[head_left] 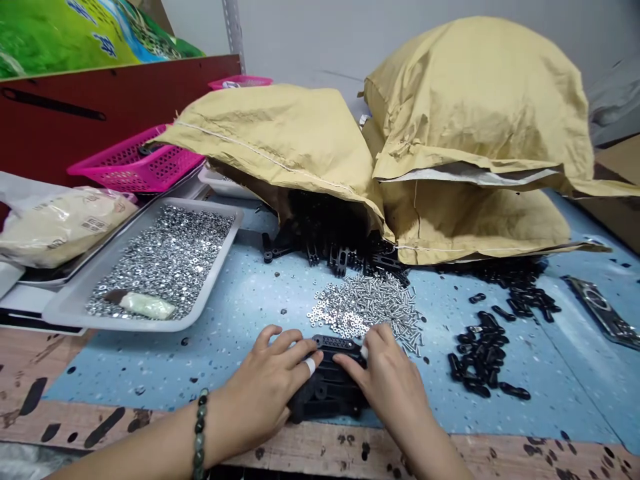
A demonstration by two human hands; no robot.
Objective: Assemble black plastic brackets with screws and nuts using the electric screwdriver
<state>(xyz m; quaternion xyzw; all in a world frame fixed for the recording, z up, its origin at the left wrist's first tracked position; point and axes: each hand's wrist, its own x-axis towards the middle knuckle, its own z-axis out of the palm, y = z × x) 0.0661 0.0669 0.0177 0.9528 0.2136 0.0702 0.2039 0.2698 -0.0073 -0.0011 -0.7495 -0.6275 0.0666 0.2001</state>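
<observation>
A black plastic part (330, 387) lies on the blue mat (240, 313) near the front edge. My left hand (265, 393) grips its left side, fingers curled over the top, with white tape on one fingertip. On the part's right side rests my right hand (390, 380), fingers bent and pressed onto it. Just behind the hands lies a heap of small silver screws (367, 308). A dark bead bracelet (200, 433) sits on my left wrist.
A grey tray (70, 303) of silver nuts with a small scoop stands at left. Pink baskets (137, 163) are behind it. Tan sacks (465, 133) spill black parts (340, 247) at the back. Small black pieces (483, 360) lie at right.
</observation>
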